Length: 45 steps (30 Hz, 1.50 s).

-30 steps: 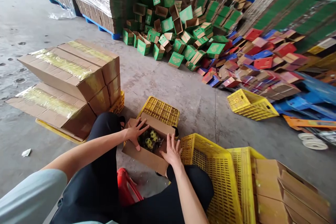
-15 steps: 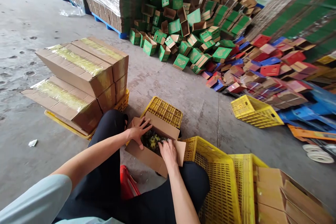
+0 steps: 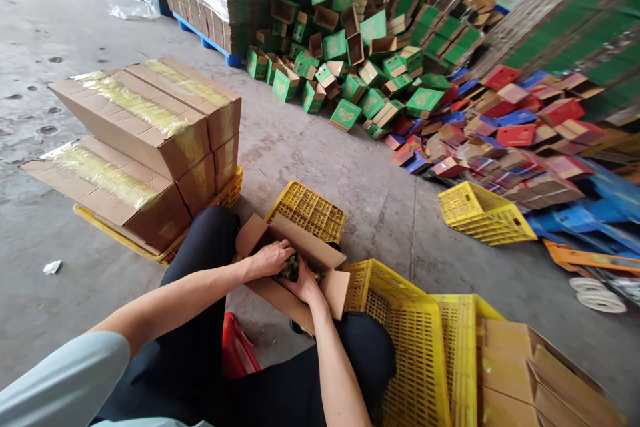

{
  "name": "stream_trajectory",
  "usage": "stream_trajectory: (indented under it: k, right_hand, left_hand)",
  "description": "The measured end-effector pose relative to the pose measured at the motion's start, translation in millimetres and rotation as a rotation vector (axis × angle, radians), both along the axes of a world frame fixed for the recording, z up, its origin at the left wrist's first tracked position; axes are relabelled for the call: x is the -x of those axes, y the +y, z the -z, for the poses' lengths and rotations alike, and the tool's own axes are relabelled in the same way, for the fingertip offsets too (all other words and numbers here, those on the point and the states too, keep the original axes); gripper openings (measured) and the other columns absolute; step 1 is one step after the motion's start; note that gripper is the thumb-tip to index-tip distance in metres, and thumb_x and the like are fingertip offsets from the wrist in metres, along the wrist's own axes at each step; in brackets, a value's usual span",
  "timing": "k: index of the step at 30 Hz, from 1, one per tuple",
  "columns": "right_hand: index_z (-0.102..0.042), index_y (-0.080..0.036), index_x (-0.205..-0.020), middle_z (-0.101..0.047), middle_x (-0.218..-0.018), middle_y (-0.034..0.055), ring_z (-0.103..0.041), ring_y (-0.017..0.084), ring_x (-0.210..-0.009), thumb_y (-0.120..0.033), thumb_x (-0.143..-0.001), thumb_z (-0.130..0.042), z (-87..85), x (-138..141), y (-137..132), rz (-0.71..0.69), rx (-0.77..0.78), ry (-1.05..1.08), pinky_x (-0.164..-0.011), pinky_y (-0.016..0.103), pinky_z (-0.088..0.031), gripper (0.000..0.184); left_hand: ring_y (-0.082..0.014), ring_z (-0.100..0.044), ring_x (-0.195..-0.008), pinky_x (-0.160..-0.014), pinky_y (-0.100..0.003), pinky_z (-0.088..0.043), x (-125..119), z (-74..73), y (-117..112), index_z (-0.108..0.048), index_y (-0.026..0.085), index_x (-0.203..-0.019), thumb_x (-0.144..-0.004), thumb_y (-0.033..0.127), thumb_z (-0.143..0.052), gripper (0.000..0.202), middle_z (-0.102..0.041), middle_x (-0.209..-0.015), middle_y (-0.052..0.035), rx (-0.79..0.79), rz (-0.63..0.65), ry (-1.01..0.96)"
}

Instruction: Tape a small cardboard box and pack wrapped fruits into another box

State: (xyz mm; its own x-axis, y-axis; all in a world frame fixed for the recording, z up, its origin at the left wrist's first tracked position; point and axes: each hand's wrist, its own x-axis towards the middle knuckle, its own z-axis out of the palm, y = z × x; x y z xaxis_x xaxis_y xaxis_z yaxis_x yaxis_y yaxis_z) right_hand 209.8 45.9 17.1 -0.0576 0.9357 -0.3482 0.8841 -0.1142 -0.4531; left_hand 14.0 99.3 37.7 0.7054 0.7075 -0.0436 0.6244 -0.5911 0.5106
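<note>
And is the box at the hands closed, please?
No, the box stands open, with the left hand and right hand reaching into it.

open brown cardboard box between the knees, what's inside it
Dark, yellowish-green contents show inside the open brown cardboard box, between the bare left hand and bare right hand, both reaching in. Hands and contents hide the bottom; exactly what lies there is unclear.

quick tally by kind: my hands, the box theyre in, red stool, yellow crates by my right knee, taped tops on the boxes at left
Left hand and right hand: 2
Open box: 1
Red stool: 1
Yellow crates by right knee: 2
Taped tops in view at left: 3
Total: 9
</note>
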Motion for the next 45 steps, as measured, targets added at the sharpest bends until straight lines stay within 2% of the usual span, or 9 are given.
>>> stream_trajectory:
  k: [6, 10, 15, 19, 22, 26, 29, 37, 45]
  right_hand:
    - [-0.031, -0.016, -0.164, -0.056, -0.150, 0.0257, -0.061, 0.038, -0.136, -0.028, -0.082, -0.076, -4.7, 11.9, 5.8, 0.008, 0.153, -0.137, -0.106, 0.042, -0.049, 0.094]
    - [-0.055, -0.013, -0.149, -0.071, -0.132, 0.0227, -0.069, 0.036, -0.124, -0.022, -0.082, -0.073, -19.6, 8.0, 8.8, -0.014, 0.166, -0.191, -0.100, 0.038, -0.051, 0.070]
    - [-0.076, -0.022, -0.117, -0.081, -0.109, 0.0110, -0.075, 0.031, -0.108, -0.030, -0.089, -0.064, -45.4, -10.6, 6.7, 0.023, 0.131, -0.083, -0.088, 0.034, -0.053, 0.032]
    - [-0.077, -0.023, -0.110, -0.081, -0.095, 0.0071, -0.075, 0.027, -0.092, -0.044, -0.094, -0.060, -66.7, -35.8, -0.1, 0.141, 0.041, -0.034, -0.082, 0.032, -0.052, 0.032]
    - [-0.079, -0.022, -0.100, -0.081, -0.092, 0.0096, -0.075, 0.028, -0.091, -0.056, -0.098, -0.050, -75.5, -53.5, -4.7, 0.270, -0.031, -0.048, -0.082, 0.033, -0.052, 0.044]
    - [-0.081, -0.021, -0.092, -0.082, -0.101, 0.0159, -0.075, 0.030, -0.101, -0.059, -0.101, -0.041, -74.3, -62.2, -5.9, 0.368, -0.095, 0.003, -0.086, 0.034, -0.052, 0.056]
    - [-0.082, -0.021, -0.091, -0.082, -0.101, 0.0180, -0.076, 0.031, -0.100, -0.061, -0.101, -0.040, -69.2, -60.3, -3.2, 0.390, -0.060, -0.002, -0.084, 0.034, -0.053, 0.059]
    - [-0.077, -0.023, -0.076, -0.079, -0.079, 0.0138, -0.077, 0.031, -0.089, -0.063, -0.098, -0.040, -63.8, -67.6, -3.3, 0.405, -0.023, 0.097, -0.078, 0.034, -0.055, 0.059]
    - [-0.075, -0.018, -0.093, -0.078, -0.103, 0.0114, -0.076, 0.026, -0.095, -0.053, -0.089, -0.055, -47.6, -72.7, -15.7, 0.543, 0.000, 0.600, -0.081, 0.036, -0.064, 0.041]
  left_hand:
    - [-0.0362, -0.053, -0.136, -0.119, -0.049, -0.040, -13.2, 21.5, 17.8, -0.057, 0.018, -0.145, -0.080, 0.020, -0.067, 0.065, -0.062, -0.142, -0.0160, 0.177, 0.072, 0.096]
    - [-0.0384, -0.054, -0.134, -0.117, -0.049, -0.042, -17.3, 23.3, 29.0, -0.058, 0.019, -0.145, -0.079, 0.028, -0.070, 0.068, -0.065, -0.139, -0.0153, 0.259, 0.100, 0.142]
    - [-0.0447, -0.049, -0.139, -0.110, -0.053, -0.046, -17.0, 16.4, 42.8, -0.059, 0.020, -0.148, -0.084, 0.048, -0.067, 0.070, -0.063, -0.145, -0.0172, 0.365, 0.064, 0.226]
    - [-0.0445, -0.043, -0.146, -0.117, -0.055, -0.036, -14.8, 13.5, 50.6, -0.060, 0.023, -0.149, -0.088, 0.069, -0.059, 0.077, -0.058, -0.154, -0.0146, 0.484, 0.063, 0.252]
    - [-0.0443, -0.044, -0.144, -0.116, -0.056, -0.037, -15.8, 15.1, 46.8, -0.066, 0.025, -0.143, -0.084, 0.067, -0.066, 0.072, -0.060, -0.152, -0.0145, 0.413, 0.093, 0.260]
    - [-0.0368, -0.054, -0.132, -0.110, -0.046, -0.042, -25.3, 22.6, 30.3, -0.077, 0.029, -0.123, -0.081, 0.038, -0.078, 0.043, -0.072, -0.133, -0.0106, 0.201, 0.272, 0.219]
    - [-0.0347, -0.057, -0.128, -0.111, -0.044, -0.040, -34.3, 30.5, 17.6, -0.078, 0.031, -0.116, -0.075, 0.031, -0.084, 0.041, -0.075, -0.125, -0.0082, 0.176, 0.353, 0.265]
    - [-0.0338, -0.068, -0.113, -0.114, -0.051, -0.035, -46.2, 25.3, 12.7, -0.080, 0.022, -0.096, -0.084, 0.020, -0.073, 0.014, -0.080, -0.105, -0.0112, 0.203, 0.243, 0.305]
    - [-0.0276, -0.073, -0.103, -0.086, -0.032, -0.055, -28.7, 2.6, 35.1, -0.073, 0.017, -0.112, -0.098, 0.037, -0.053, 0.032, -0.078, -0.111, -0.0108, 0.489, -0.047, 0.119]
